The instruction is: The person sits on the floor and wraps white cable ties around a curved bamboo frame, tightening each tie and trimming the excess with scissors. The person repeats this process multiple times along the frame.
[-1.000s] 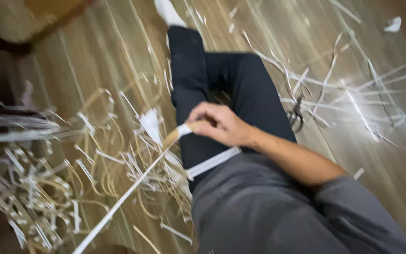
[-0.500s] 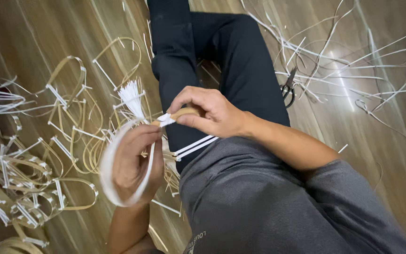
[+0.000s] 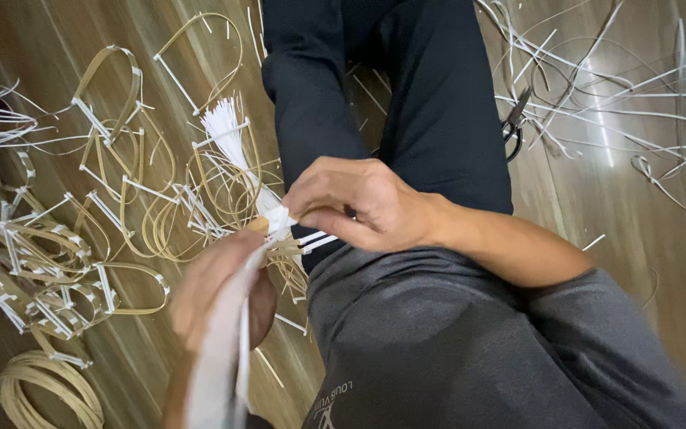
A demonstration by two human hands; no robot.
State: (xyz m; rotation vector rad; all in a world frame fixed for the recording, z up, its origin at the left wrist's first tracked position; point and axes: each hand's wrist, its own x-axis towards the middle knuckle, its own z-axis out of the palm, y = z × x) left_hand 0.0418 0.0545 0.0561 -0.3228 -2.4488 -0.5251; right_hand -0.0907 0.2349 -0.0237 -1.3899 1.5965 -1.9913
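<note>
My right hand [image 3: 355, 205] pinches a bundle of thin white strips [image 3: 228, 139] at its bound end, just above my lap; the loose ends fan upward to the left. My left hand [image 3: 220, 290] sits below it, blurred, gripping a flat white strip [image 3: 220, 365] that runs down toward the frame's bottom edge and up to the bundle's binding [image 3: 275, 218]. The two hands almost touch at that binding. I sit on a wooden floor [image 3: 597, 206] in black trousers and a grey shirt.
Bent tan cane loops tied with white strips [image 3: 121, 191] lie scattered on the floor at left. A coil of cane [image 3: 45, 389] rests at the lower left. Loose white strips [image 3: 613, 103] and dark scissors [image 3: 514, 123] lie at the upper right.
My left hand came into view from below and took hold of the white strip. The view tilted down and closer; my right hand kept its grip on the bundle.
</note>
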